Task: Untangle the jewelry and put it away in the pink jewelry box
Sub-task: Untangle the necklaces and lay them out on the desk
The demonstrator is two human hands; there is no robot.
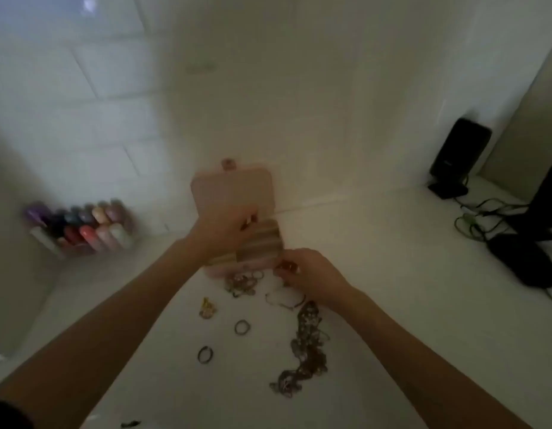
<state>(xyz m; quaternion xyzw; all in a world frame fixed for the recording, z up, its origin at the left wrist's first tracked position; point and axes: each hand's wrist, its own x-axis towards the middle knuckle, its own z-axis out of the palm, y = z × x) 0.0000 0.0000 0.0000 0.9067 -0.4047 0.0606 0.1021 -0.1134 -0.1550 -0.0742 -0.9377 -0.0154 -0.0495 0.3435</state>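
While the view is blurred, this much reads:

Box: the pink box (234,187) stands open on the white counter (392,274), lid leaning back on the wall, ribbed beige rolls (262,243) inside.
Left hand: the left hand (225,230) is over the box interior, fingers curled down at the rolls; whether they pinch anything I cannot tell.
Right hand: the right hand (305,274) is at the box's front right corner, fingertips pinching a small reddish-gold piece (287,267).
Loose jewelry: a small tangle (242,283) touches the box front; a thin bracelet (284,300) lies under the right hand; a gold charm (207,308) and two rings (241,327) (204,354) lie nearer the person.
Chains: a long knotted heap (305,345) lies under the right forearm.
Left side: nail polish bottles (82,227) in a clear rack.
Right side: a black speaker (457,156) and cables (479,218).
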